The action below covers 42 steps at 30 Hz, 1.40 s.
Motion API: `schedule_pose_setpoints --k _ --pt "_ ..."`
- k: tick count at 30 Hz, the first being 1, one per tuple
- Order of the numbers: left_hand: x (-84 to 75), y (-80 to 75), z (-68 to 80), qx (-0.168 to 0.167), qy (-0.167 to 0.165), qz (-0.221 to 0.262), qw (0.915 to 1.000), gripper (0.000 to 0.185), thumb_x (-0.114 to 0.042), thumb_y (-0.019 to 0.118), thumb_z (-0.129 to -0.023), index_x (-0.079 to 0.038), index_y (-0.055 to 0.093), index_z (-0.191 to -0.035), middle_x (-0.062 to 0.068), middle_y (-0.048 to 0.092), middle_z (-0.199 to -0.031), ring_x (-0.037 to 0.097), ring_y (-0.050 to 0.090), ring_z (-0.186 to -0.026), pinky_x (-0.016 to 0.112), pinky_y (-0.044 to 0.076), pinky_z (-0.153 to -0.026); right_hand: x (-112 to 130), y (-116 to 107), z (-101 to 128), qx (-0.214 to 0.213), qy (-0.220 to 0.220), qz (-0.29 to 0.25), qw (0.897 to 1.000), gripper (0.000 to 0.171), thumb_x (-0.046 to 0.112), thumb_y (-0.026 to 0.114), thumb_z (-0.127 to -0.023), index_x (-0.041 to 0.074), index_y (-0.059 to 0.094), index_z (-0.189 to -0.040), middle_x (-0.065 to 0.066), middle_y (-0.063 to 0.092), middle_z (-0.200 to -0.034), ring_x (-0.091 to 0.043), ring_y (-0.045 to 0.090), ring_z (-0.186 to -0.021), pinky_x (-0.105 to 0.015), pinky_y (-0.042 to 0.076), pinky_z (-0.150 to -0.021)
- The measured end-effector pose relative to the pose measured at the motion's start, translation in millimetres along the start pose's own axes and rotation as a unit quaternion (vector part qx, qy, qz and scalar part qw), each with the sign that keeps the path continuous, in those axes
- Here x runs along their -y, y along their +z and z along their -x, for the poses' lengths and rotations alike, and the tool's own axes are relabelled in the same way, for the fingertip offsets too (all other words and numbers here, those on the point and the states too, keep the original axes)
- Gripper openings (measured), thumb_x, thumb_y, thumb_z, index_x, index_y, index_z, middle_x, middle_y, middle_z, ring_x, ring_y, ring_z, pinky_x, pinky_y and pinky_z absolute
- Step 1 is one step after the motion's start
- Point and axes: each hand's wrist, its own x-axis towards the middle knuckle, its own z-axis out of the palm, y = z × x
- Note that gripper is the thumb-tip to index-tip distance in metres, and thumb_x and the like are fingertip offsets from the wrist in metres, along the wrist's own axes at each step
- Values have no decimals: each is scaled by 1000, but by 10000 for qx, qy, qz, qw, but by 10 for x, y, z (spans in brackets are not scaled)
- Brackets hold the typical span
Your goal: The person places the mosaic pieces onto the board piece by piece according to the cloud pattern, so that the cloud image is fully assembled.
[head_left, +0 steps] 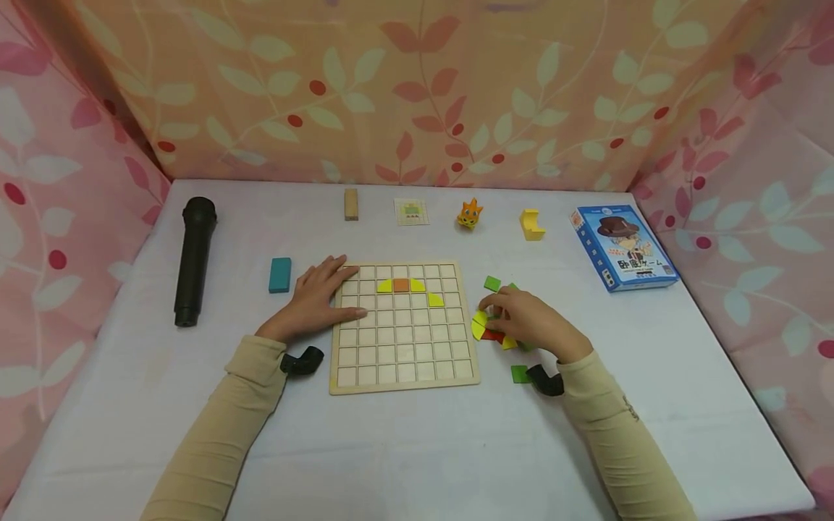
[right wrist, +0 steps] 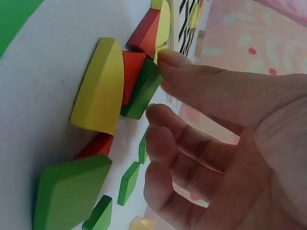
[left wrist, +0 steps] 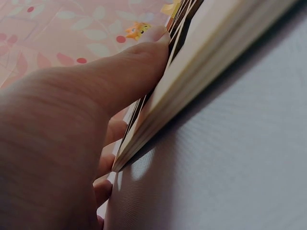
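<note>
On my far left a black microphone (head_left: 194, 260) lies on the desk (head_left: 417, 449), with a teal block (head_left: 280, 275) nearer in. My left hand (head_left: 317, 297) rests flat, fingers spread, on the left edge of the wooden grid board (head_left: 404, 347), which carries yellow and orange tiles in its upper rows. Just right of the board, my right hand (head_left: 528, 318) hovers with loosely curled fingers over the pile of coloured tiles (head_left: 485, 327), thumb touching a green tile (right wrist: 141, 91).
</note>
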Motion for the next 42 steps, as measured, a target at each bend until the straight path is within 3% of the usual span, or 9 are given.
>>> schedule_pose_setpoints --k 5,10,15,22,29,36,42 --pt "-4 -2 11 13 -10 14 10000 87 -53 69 -81 -15 32 -150 12 12 -160 32 1 -148 55 -1 -115 25 29 -24 35 48 15 10000 28 16 68 -90 16 65 -118 -6 58 -99 -18 52 -83 -29 47 -67" --pt "-4 -7 6 17 -20 -9 10000 88 -54 69 -81 -16 31 -150 11 12 -160 31 1 -148 55 -1 -115 50 29 -28 -28 114 56 9999 23 16 69 -89 10 63 -111 -8 57 -107 -21 55 -96 -38 51 -82" --pt "3 -6 2 2 15 -31 10000 88 -54 69 -81 -16 31 -150 11 12 -160 31 2 -148 55 -1 -115 58 3 -41 -20 138 54 9999 20 15 70 -88 9 61 -105 -6 57 -101 -21 53 -93 -38 50 -82" --pt "2 -5 1 -4 19 2 10000 87 -54 69 -81 -15 32 -150 11 13 -160 31 2 -148 55 0 -115 55 -29 -80 -389 -615 -140 9973 10 6 69 -87 11 62 -93 0 57 -84 -16 51 -79 -31 46 -71" --pt "4 -8 0 -20 32 -9 10000 89 -55 69 -81 -15 31 -150 11 13 -160 31 3 -148 55 0 -115 175 -35 -163 -922 -1012 -869 9868 9 4 68 -88 9 62 -94 -1 61 -89 -15 55 -81 -31 50 -74" --pt "14 -13 0 -35 88 -45 9999 89 -54 70 -80 -15 31 -150 11 13 -160 31 3 -148 55 1 -115 342 98 -313 -693 -728 -1669 9808 6 12 68 -90 11 64 -93 -1 63 -88 -15 58 -77 -29 49 -71" --pt "15 -10 0 -38 113 -18 9999 88 -53 70 -80 -15 32 -150 12 14 -160 32 4 -148 56 1 -114 403 171 -370 -667 -391 -1802 9806 8 14 69 -89 9 64 -91 -2 63 -84 -17 57 -76 -30 48 -71"
